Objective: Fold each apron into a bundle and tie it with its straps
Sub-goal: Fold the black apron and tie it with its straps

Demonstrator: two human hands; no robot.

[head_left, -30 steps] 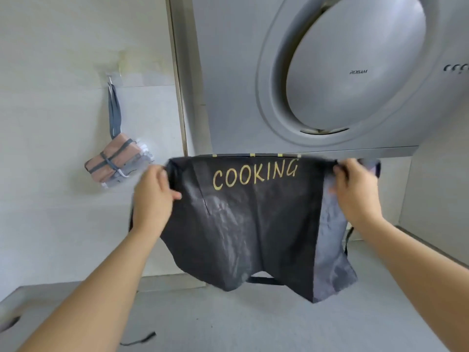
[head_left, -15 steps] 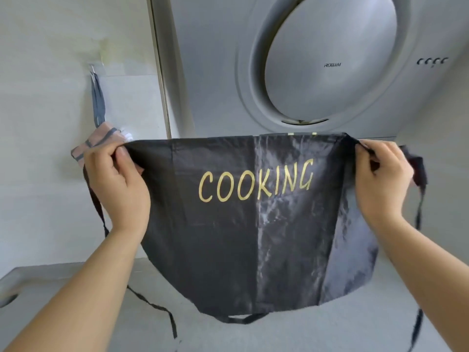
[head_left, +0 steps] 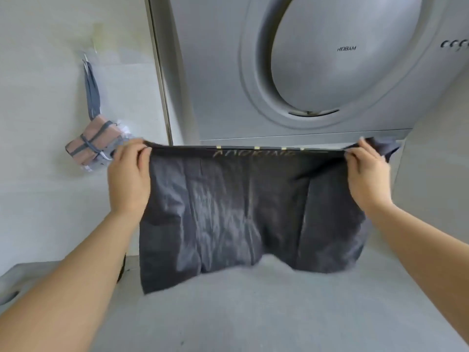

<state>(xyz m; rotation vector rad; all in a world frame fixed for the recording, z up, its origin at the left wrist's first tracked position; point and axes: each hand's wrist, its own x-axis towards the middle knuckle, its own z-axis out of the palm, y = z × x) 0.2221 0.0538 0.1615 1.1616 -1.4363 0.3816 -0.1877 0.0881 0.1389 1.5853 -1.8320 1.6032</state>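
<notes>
Two aprons: a black apron (head_left: pixel 248 212) stretched above the bench (head_left: pixel 253 316), its blurred hem perhaps brushing it, and a tied pink bundle (head_left: pixel 92 144) hanging on the wall. The left hand (head_left: pixel 129 179) and right hand (head_left: pixel 368 174) each pinch a top corner, fingers curled.

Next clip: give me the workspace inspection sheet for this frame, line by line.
Surface: grey counter below the hanging apron.
Job's things: black apron held up and spread wide, gold lettering just visible at its top fold; pink bundle, tied with grey straps, hangs on the wall at left.
Clutter: dark shape at the counter's left edge, cut off, unidentifiable.
Grippers: left hand and right hand each pinch a top corner of the apron.
Cables: nothing seen.
Surroundings: grey range hood behind the apron.
</notes>
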